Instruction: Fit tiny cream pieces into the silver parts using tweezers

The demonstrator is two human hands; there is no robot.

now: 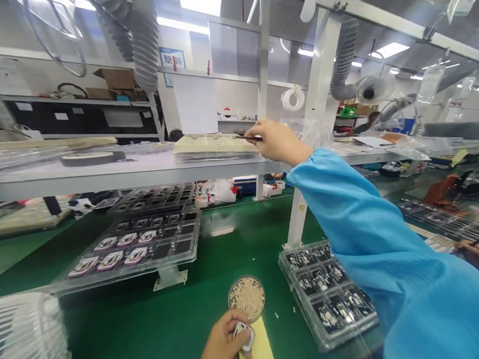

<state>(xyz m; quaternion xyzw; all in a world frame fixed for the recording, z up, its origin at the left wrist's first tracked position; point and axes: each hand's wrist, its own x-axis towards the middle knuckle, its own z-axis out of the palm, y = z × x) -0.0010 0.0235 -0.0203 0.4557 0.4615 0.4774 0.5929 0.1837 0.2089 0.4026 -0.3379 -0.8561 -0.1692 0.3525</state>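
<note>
My left hand [222,340] is closed on a small rounded-square white-rimmed part [248,336], over a yellow sheet [259,345]. Just beyond those fingers a round dish [229,297] holds many small cream-coloured bits. Raised to shelf height, my right hand [279,140] pinches a thin dark tool that looks like tweezers [253,138]. Its tip points left, over a stack of cream sheets [209,145] with rounded cut-outs; whether it touches them I cannot tell.
A clear tray [193,250] of similar parts stands at left; at right is a tray [311,329] of small metal pieces. The raised shelf [151,170] and its white post [297,217] cross ahead. A white plastic basket [15,328] sits at lower left. Another person's hand [478,253] shows at far right.
</note>
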